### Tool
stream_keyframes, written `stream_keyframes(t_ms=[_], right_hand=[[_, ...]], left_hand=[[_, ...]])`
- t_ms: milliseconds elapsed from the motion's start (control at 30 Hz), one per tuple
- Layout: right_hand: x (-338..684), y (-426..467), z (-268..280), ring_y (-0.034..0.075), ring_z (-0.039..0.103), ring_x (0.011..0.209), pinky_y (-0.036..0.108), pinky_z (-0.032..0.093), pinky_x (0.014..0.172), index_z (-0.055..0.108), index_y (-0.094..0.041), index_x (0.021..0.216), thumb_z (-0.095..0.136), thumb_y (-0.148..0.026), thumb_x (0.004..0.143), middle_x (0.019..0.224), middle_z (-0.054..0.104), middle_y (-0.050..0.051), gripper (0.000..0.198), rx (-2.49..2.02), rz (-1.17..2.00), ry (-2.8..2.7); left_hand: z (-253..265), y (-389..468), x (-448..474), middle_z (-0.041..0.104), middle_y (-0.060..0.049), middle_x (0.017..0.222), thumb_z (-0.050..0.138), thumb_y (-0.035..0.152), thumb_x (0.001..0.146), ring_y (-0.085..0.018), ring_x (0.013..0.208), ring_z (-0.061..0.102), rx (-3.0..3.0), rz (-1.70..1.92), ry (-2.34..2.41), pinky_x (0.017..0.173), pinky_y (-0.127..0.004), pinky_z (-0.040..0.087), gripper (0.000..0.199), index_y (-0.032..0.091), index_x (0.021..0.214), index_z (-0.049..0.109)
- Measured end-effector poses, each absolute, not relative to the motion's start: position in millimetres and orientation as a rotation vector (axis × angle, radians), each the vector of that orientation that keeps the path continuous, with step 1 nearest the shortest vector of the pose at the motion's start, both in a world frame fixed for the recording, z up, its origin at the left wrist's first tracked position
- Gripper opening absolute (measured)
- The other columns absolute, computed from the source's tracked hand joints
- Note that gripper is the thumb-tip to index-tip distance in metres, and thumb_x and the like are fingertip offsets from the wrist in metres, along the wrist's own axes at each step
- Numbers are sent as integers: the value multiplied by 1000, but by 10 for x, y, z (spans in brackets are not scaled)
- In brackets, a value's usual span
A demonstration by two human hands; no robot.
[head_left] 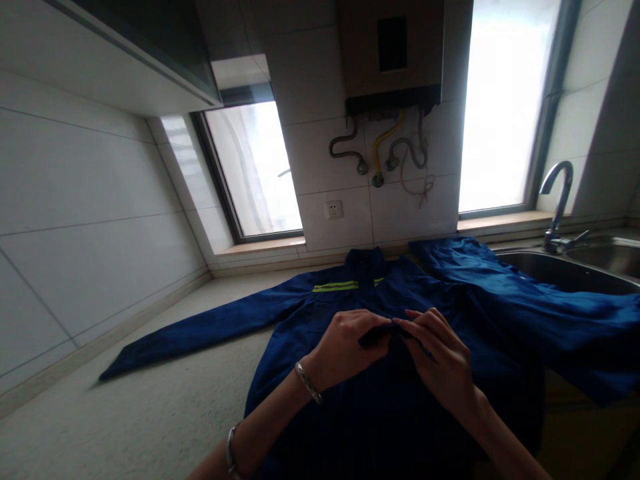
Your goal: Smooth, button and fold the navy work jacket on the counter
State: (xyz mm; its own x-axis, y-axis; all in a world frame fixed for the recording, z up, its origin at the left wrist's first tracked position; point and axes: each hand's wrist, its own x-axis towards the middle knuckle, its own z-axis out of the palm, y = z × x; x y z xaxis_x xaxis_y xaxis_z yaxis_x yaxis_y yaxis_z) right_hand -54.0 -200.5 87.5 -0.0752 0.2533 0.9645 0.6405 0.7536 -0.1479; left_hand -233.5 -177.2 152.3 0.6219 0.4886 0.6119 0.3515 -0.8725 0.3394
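A dark blue work jacket [300, 347] with yellow-green stripes lies spread on the counter, its collar toward the wall and one sleeve stretched out to the left. Over the middle of its front, my left hand [347, 347] is closed on a fold of the jacket. Close beside it, my right hand [440, 360] pinches the same front edge, the fingertips of both hands nearly meeting. Whether a button or zip sits between the fingers is too dark to make out.
More blue cloth [520, 293] lies at the right, reaching the sink [595, 273] with its faucet [560, 207]. The pale countertop [165, 413] extends left. A water heater [393, 53] with hoses hangs on the tiled wall, above a socket [333, 209], between two windows.
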Motion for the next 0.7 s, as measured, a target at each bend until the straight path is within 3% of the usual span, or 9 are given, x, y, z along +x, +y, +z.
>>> stream_keyframes(t_ms=[367,700], right_hand=[[-522,-2030,929,15,57,76,39,48,82,65,-24,102,54,-4,79,72,57,0,32,-687,-347,-1687],[-500,-2016,923,12,53,67,39,46,83,65,-23,100,56,-1,77,69,56,-1,33,-648,-324,-1724]], left_hand=[[1505,-1739,-2348,68,-8,77,53,17,81,-15,70,62,2836,1042,527,66,-23,46,19,15,95,64],[1427,-1720,-2328,65,-2,66,54,15,77,-11,59,58,2918,1157,505,57,-20,44,13,16,87,62]])
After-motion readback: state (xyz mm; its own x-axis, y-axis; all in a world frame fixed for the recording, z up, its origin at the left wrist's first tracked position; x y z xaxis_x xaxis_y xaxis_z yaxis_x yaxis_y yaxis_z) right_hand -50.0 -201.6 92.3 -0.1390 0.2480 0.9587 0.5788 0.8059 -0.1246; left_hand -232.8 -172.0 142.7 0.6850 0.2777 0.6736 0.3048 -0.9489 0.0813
